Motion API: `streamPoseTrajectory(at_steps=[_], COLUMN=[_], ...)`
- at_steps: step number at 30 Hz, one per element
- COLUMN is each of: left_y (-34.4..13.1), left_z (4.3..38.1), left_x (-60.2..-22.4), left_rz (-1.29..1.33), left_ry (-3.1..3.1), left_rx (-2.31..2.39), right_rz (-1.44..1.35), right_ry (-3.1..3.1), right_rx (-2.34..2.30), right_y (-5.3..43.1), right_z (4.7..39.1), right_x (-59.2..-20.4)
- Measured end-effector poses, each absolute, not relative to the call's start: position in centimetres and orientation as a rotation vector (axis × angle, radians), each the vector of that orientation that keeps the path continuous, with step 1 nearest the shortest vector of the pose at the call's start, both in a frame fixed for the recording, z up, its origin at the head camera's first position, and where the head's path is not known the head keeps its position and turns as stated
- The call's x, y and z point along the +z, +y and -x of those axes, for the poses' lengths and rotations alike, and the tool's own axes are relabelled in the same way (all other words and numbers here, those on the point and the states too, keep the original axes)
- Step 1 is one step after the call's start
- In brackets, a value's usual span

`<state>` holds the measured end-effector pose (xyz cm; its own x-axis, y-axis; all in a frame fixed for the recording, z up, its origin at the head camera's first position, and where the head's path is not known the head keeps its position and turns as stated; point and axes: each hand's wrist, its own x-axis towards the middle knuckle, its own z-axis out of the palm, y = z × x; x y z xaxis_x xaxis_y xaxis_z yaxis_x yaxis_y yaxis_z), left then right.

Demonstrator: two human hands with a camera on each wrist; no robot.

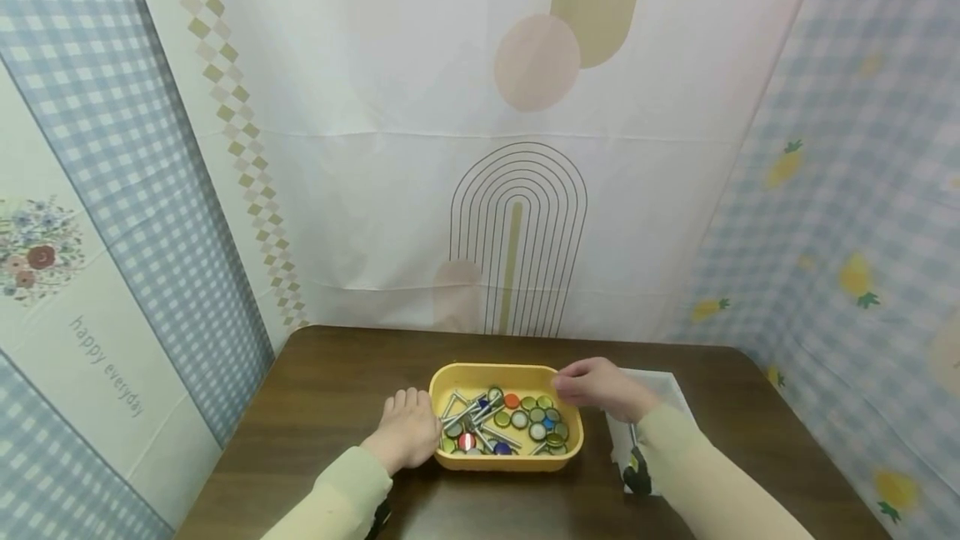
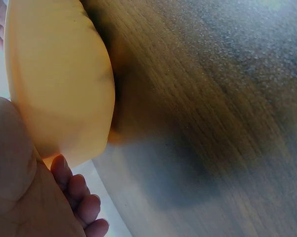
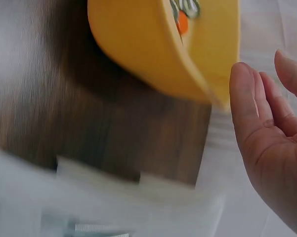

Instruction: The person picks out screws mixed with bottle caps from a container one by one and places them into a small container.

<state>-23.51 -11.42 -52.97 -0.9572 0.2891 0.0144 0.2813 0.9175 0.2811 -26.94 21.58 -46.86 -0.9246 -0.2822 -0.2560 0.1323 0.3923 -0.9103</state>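
Note:
A yellow bin (image 1: 510,462) holds bottle caps (image 1: 537,431) in several colours and long silvery bolts (image 1: 480,412), mostly heaped toward its left side. My left hand (image 1: 407,427) grips the bin's left end; in the left wrist view, curled fingers (image 2: 89,207) lie by the outer wall and the thumb is at the rim. Over the bin's right back corner is my right hand (image 1: 600,386), with nothing visible in it. Its fingers (image 3: 244,94) are nearly straight and the thumb stands apart in the right wrist view.
A white tray (image 1: 660,382) lies right of the bin, partly hidden under the right forearm. Something metallic and threaded (image 3: 99,228) shows in it in the right wrist view. The brown wooden table (image 1: 337,373) ends at a patterned cloth (image 1: 390,215) behind.

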Motion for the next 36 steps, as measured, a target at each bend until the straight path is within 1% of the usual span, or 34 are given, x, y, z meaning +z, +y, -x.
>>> streamPoseTrajectory(at_steps=[7, 13, 17, 25, 36], left_y=[-11.5, -11.5, -11.5, -11.5, -11.7], left_z=[23.5, 23.8, 23.8, 23.6, 24.0], left_x=[-53.3, -53.7, -53.7, -53.5, -54.0], left_rz=[-0.452, -0.463, -0.464, -0.466, -0.461], left_ry=[3.041, 3.051, 3.053, 3.067, 3.063], left_rx=[0.438, 0.416, 0.423, 0.435, 0.428], right_rz=[0.204, 0.290, 0.348, 0.416, 0.355], right_ry=[2.285, 2.354, 2.411, 2.474, 2.607], right_rx=[-1.416, -1.264, -1.202, -1.092, -1.002], right_y=[17.6, 15.2, 13.8, 12.9, 12.1], right_z=[26.6, 26.1, 25.5, 25.2, 25.2], right_x=[-48.2, -49.6, -49.7, -50.0, -51.5])
